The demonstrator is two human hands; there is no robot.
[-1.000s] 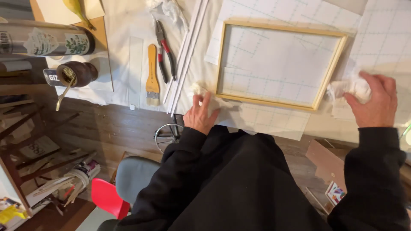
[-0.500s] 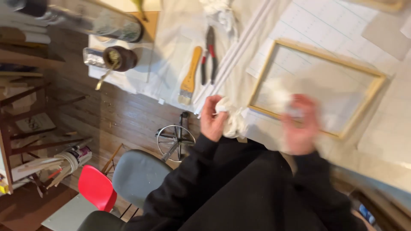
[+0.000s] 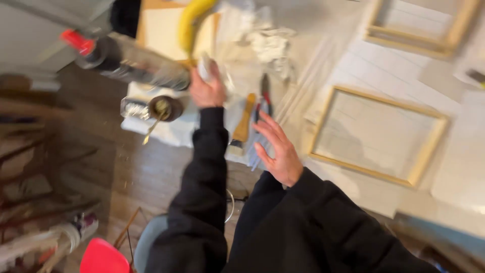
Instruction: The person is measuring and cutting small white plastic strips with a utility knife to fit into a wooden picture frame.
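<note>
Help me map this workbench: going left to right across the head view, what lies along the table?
Dark tube with red cap → small brown pot → left hand → flat brush → right hand → wooden frame.

Wooden floor, red chair

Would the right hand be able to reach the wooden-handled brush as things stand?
Probably yes: the right hand hovers open, empty, just beside the brush, with nothing lying between them.

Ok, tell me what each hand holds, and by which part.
Left hand grips a small white thing, blurred, around its lower part. Right hand is open, holding nothing.
</note>
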